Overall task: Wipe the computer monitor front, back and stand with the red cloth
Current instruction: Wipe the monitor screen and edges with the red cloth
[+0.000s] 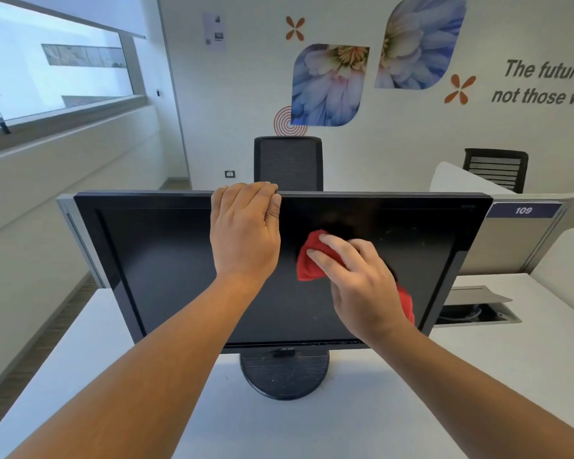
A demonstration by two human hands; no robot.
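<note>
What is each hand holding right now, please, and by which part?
The left hand grips the monitor by the middle of its top edge. The right hand holds the red cloth, bunched under its fingers, against the screen.

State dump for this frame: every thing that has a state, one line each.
monitor: upright, dark.
stand: flat on the desk, speckled with dust.
red cloth: bunched, pressed against the monitor front.
left hand: grips the monitor's top edge, fingers curled over it.
right hand: holds the red cloth on the monitor front.
cable hatch: lid propped open, cables visible inside.
</note>
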